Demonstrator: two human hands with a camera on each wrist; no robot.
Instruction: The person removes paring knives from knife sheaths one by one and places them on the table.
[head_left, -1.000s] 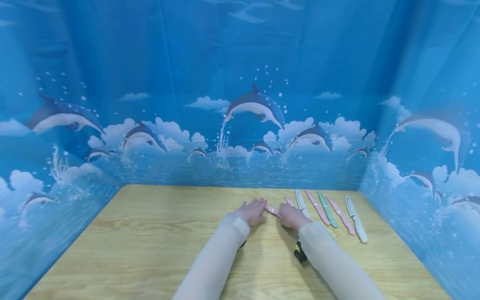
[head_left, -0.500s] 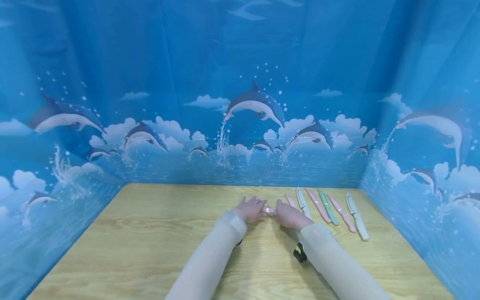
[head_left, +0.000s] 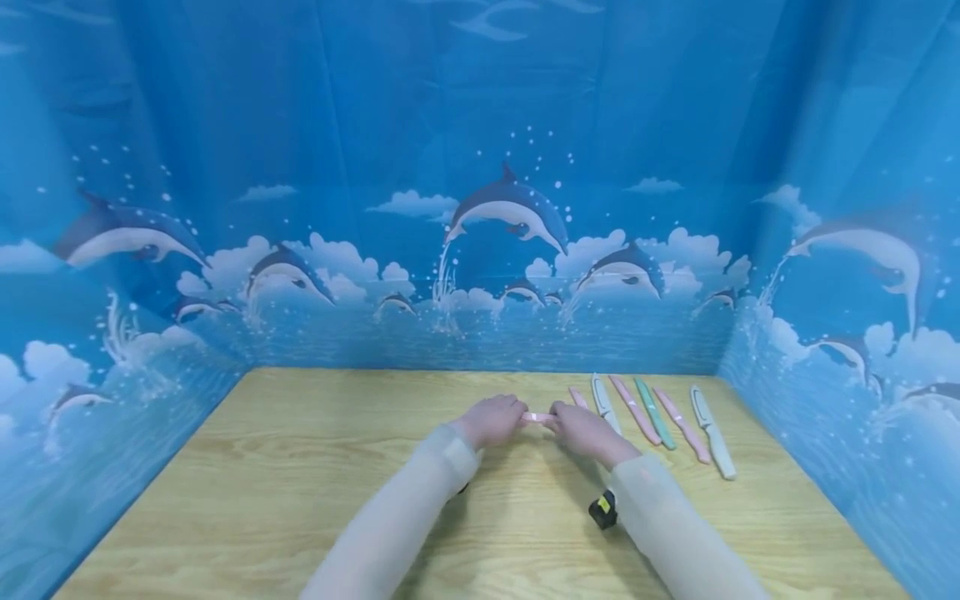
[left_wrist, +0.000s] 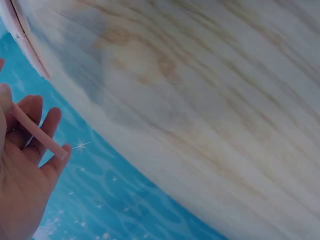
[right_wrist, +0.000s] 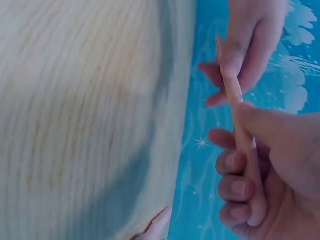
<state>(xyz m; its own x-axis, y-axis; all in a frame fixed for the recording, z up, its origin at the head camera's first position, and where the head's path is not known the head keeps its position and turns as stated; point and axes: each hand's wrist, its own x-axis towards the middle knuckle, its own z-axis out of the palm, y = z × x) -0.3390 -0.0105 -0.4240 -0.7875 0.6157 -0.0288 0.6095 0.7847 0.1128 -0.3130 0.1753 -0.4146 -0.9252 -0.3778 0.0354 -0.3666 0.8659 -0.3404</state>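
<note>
A slim pink knife [head_left: 536, 417] with a white band at its middle is held level between both hands near the back of the table. My left hand [head_left: 491, 420] pinches its left end; in the left wrist view that pink end lies across the inner side of the fingers. Curled round the handle is my right hand [head_left: 587, 433], its thumb pressed along the knife [right_wrist: 246, 140] in the right wrist view. Just right of this hand lies another pink knife [head_left: 577, 397], partly hidden, beside a white knife [head_left: 604, 402].
Farther right on the wooden table [head_left: 300, 483] lie a pink knife [head_left: 636, 411], a green knife [head_left: 656, 414], one more pink knife [head_left: 681, 425] and a white knife [head_left: 713, 435]. A blue dolphin-print curtain [head_left: 375, 167] encloses the table's back and sides.
My left hand has gone from spread fingers on the pink knife to gripping its end. The knife has turned from slanting to level. The row of other knives has stayed put.
</note>
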